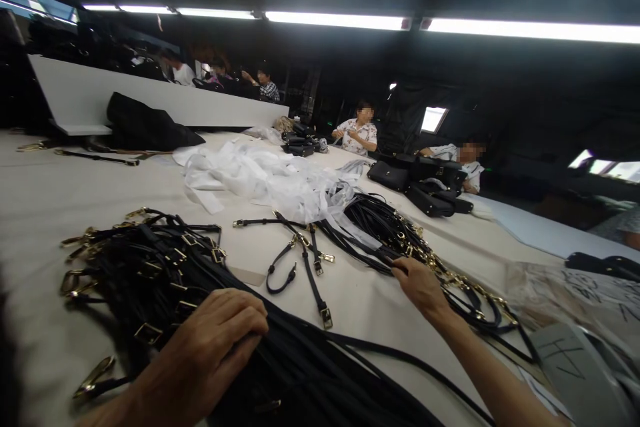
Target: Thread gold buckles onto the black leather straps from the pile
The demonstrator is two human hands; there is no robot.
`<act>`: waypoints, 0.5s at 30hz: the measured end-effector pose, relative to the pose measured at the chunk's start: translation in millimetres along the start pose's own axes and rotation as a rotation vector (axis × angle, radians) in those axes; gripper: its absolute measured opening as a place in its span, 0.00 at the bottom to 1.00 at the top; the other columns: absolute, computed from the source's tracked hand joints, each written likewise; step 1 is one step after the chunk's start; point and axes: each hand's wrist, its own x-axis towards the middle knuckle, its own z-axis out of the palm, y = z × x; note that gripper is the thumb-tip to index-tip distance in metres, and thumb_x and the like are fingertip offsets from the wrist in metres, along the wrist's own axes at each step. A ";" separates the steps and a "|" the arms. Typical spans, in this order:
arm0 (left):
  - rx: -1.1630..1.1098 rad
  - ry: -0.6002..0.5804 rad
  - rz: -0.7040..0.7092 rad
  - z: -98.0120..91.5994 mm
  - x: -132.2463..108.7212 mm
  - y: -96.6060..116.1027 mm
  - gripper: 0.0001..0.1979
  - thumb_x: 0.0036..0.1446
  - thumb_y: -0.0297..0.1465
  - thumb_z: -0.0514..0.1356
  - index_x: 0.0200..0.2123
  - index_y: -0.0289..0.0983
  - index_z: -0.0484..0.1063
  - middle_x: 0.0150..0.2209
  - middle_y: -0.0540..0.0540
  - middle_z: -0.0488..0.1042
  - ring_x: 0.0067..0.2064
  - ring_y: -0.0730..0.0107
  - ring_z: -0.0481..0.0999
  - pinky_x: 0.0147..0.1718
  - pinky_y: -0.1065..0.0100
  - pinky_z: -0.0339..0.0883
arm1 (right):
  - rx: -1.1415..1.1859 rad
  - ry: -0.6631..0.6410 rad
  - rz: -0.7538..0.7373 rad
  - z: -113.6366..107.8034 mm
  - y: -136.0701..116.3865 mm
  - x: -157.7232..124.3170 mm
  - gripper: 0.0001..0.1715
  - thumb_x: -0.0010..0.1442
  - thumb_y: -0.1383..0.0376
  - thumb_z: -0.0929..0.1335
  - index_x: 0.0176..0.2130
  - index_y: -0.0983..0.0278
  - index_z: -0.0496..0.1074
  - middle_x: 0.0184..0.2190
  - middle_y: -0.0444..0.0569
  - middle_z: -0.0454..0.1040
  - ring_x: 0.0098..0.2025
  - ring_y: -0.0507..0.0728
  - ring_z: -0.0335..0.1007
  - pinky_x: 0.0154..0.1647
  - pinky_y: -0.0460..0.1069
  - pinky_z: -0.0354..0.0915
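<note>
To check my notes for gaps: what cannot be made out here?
Head view: whether the right hand grips the right strap pile; its fingers hide this.
Head view: near end of left strap pile; left hand covers it, bottom edge cuts it.
Head view: marks on the grey card; blurred.

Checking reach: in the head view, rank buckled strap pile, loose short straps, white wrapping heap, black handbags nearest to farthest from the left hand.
1. Buckled strap pile, under the left hand.
2. Loose short straps, centre.
3. White wrapping heap, beyond.
4. Black handbags, far right.
</note>
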 end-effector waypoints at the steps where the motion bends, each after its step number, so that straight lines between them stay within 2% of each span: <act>1: -0.082 -0.035 -0.058 2.4 4.1 8.8 0.06 0.61 0.26 0.58 0.37 0.42 0.74 0.41 0.50 0.78 0.45 0.66 0.75 0.49 0.69 0.66 | 0.053 0.013 -0.015 -12.8 -5.8 -2.9 0.10 0.64 0.65 0.66 0.42 0.66 0.75 0.38 0.53 0.77 0.42 0.60 0.72 0.48 0.54 0.64; 3: -0.306 -0.123 -0.223 9.0 14.7 27.7 0.06 0.63 0.29 0.57 0.40 0.42 0.74 0.43 0.49 0.78 0.46 0.65 0.75 0.49 0.68 0.66 | 0.158 0.032 -0.057 -41.3 -25.1 -13.1 0.17 0.65 0.57 0.64 0.44 0.65 0.75 0.33 0.49 0.76 0.35 0.59 0.71 0.40 0.52 0.65; 5: -0.622 -0.227 -0.370 17.9 28.6 48.0 0.10 0.64 0.35 0.58 0.47 0.41 0.73 0.47 0.46 0.77 0.50 0.63 0.75 0.50 0.66 0.68 | 0.253 0.022 -0.125 -69.9 -53.9 -31.4 0.23 0.64 0.50 0.64 0.47 0.64 0.74 0.30 0.46 0.74 0.31 0.56 0.68 0.33 0.49 0.63; 7: -1.019 -0.236 -0.464 26.9 44.1 68.9 0.17 0.65 0.41 0.58 0.53 0.39 0.71 0.52 0.43 0.76 0.54 0.60 0.74 0.51 0.63 0.68 | 0.355 -0.078 -0.216 -94.9 -87.6 -57.5 0.24 0.62 0.48 0.66 0.46 0.63 0.76 0.28 0.43 0.72 0.28 0.54 0.65 0.29 0.47 0.61; 9: -1.424 -0.150 -0.537 32.3 58.0 88.7 0.19 0.66 0.42 0.56 0.53 0.36 0.71 0.52 0.39 0.75 0.54 0.60 0.74 0.51 0.63 0.70 | 0.483 -0.305 -0.298 -114.4 -118.0 -87.5 0.20 0.61 0.51 0.68 0.43 0.63 0.78 0.24 0.41 0.69 0.25 0.52 0.60 0.25 0.46 0.57; 11: -1.712 -0.020 -0.615 30.2 67.3 104.8 0.15 0.67 0.38 0.55 0.47 0.34 0.74 0.47 0.40 0.78 0.47 0.65 0.78 0.46 0.66 0.72 | 0.560 -0.432 -0.325 -128.7 -136.8 -116.3 0.16 0.62 0.54 0.69 0.40 0.63 0.78 0.22 0.39 0.65 0.24 0.50 0.57 0.24 0.45 0.54; 13: -1.819 0.117 -0.687 19.4 69.9 114.5 0.10 0.67 0.33 0.56 0.39 0.33 0.75 0.37 0.44 0.80 0.36 0.71 0.80 0.35 0.71 0.74 | 0.606 -0.476 -0.272 -140.2 -140.1 -140.9 0.16 0.62 0.54 0.68 0.37 0.64 0.77 0.20 0.39 0.64 0.23 0.49 0.56 0.23 0.45 0.53; 15: -1.818 0.277 -0.742 1.7 66.1 116.9 0.10 0.66 0.28 0.56 0.34 0.33 0.75 0.30 0.46 0.79 0.29 0.73 0.79 0.26 0.74 0.72 | 0.644 -0.515 -0.183 -150.6 -129.9 -161.8 0.18 0.62 0.52 0.69 0.36 0.65 0.76 0.20 0.39 0.64 0.22 0.49 0.57 0.22 0.44 0.54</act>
